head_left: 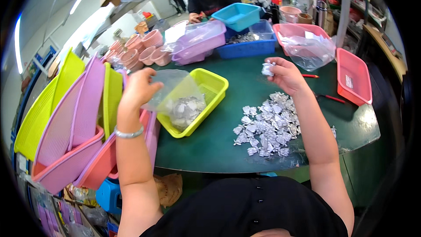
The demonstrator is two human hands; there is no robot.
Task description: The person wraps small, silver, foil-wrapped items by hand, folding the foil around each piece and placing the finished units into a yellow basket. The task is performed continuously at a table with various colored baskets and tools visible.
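The left hand is pinching a clear plastic bag (silvery pieces inside) over the yellow basket; the right hand is gripping a silver piece above the silver pile on the green table.

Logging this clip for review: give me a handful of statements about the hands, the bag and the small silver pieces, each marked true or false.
1. The left hand holds a clear plastic bag above the yellow basket. True.
2. The right hand is empty. False: it pinches a few small silver pieces.
3. A pile of silver pieces lies on the green table. True.
4. The bag is empty. False: silver pieces show through it near its bottom.
5. The pink basket to the right of the person is filled with silver pieces. False: only a small label shows in it.
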